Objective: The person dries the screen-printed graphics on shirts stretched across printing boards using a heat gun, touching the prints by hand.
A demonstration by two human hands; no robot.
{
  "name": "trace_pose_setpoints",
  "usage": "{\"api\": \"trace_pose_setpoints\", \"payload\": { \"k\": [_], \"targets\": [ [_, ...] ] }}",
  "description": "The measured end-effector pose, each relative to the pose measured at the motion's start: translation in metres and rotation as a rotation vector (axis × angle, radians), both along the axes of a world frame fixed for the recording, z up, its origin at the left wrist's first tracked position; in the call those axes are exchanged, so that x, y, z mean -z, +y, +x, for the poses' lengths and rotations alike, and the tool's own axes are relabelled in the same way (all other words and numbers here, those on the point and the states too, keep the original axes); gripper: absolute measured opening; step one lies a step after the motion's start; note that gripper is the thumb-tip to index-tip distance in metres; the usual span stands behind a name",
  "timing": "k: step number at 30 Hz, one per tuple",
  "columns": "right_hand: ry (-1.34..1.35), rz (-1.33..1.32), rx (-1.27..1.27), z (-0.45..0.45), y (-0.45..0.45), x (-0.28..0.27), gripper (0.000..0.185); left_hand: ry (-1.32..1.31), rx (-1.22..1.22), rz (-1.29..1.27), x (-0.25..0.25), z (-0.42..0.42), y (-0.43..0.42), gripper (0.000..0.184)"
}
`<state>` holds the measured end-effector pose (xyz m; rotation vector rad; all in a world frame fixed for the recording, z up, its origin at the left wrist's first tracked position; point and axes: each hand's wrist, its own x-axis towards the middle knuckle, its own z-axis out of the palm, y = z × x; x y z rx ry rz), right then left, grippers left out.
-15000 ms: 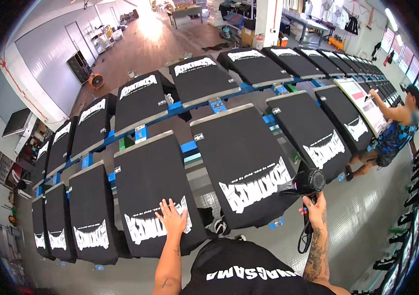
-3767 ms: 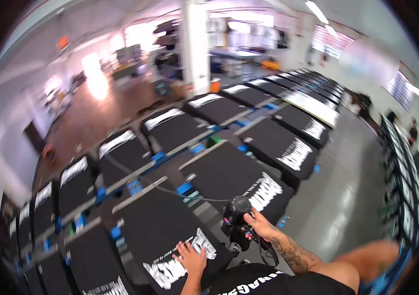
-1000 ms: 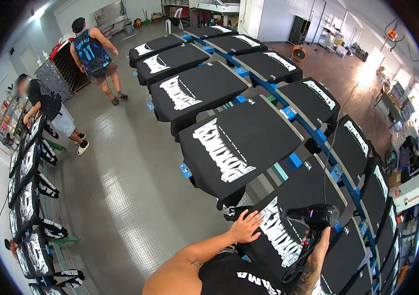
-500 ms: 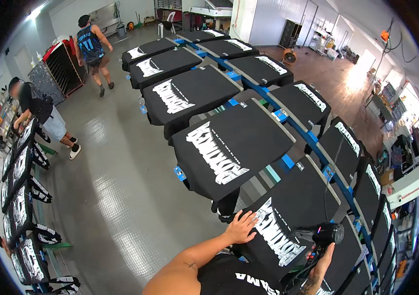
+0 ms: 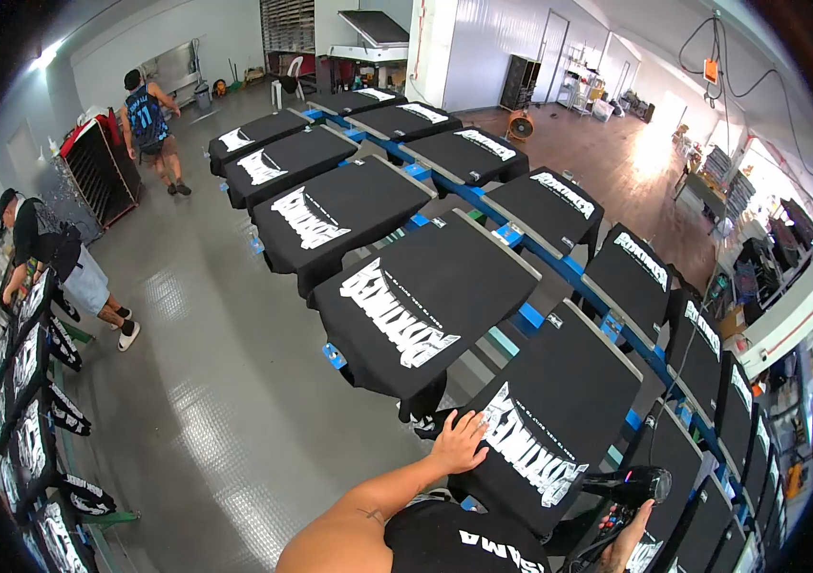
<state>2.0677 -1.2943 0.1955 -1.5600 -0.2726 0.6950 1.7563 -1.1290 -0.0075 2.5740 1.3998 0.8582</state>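
Observation:
My left hand (image 5: pixel 460 442) lies on the edge of a black T-shirt (image 5: pixel 573 368) with a white print (image 5: pixel 532 447), fingers spread out and touching the print's far end. The shirt is stretched over a flat board. My right hand (image 5: pixel 632 537) is wrapped around the handle of a black hair dryer (image 5: pixel 637 485). Its nozzle points left, by the near end of the print. The dryer's cord (image 5: pixel 688 358) runs upward on the right. Part of the right hand is hidden behind the handle.
Several more boards with printed black shirts (image 5: pixel 425 296) stand in two rows along a blue rail (image 5: pixel 569 267). Another row of shirts (image 5: pixel 32 444) stands at left, with a person (image 5: pixel 58 250) beside it. A second person (image 5: pixel 150 124) is farther back, near a drying rack (image 5: pixel 101 172).
The view has shifted, so the shirts sit further left. My right hand and the dryer have moved slightly right and down. The person at the back has moved farther away.

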Motion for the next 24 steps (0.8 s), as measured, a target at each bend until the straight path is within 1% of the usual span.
{"api": "trace_pose_setpoints", "payload": {
  "k": [3, 6, 9, 11, 14, 16, 20, 22, 24],
  "targets": [
    [0.100, 0.006, -0.067, 0.007, -0.014, 0.008, 0.056, 0.022, -0.002, -0.010, 0.002, 0.000, -0.002, 0.055],
    [0.011, -0.025, -0.012, -0.012, -0.019, 0.007, 0.060, 0.030, -0.006, 0.003, 0.001, 0.000, -0.004, 0.054],
    [0.098, 0.008, -0.064, -0.020, -0.033, 0.005, 0.055, 0.017, -0.009, 0.028, 0.005, -0.006, -0.014, 0.053],
    [0.077, 0.032, -0.074, -0.026, -0.045, 0.010, 0.058, 0.026, -0.010, 0.030, 0.008, -0.016, -0.029, 0.054],
    [0.026, 0.058, -0.062, -0.041, -0.058, 0.007, 0.057, 0.049, -0.027, 0.021, 0.007, -0.043, -0.066, 0.055],
    [-0.010, 0.052, -0.022, -0.059, -0.069, 0.000, 0.057, 0.093, -0.030, -0.056, 0.006, -0.066, -0.093, 0.054],
    [0.100, 0.121, -0.026, -0.058, -0.104, 0.031, 0.051, 0.207, -0.001, -0.154, 0.015, -0.119, -0.147, 0.054],
    [0.109, 0.170, -0.003, -0.076, -0.112, 0.031, 0.050, 0.251, 0.033, -0.159, 0.017, -0.143, -0.161, 0.053],
    [0.074, 0.157, 0.063, -0.099, -0.113, 0.023, 0.051, 0.260, 0.055, -0.202, 0.011, -0.162, -0.165, 0.049]
  ]
}}
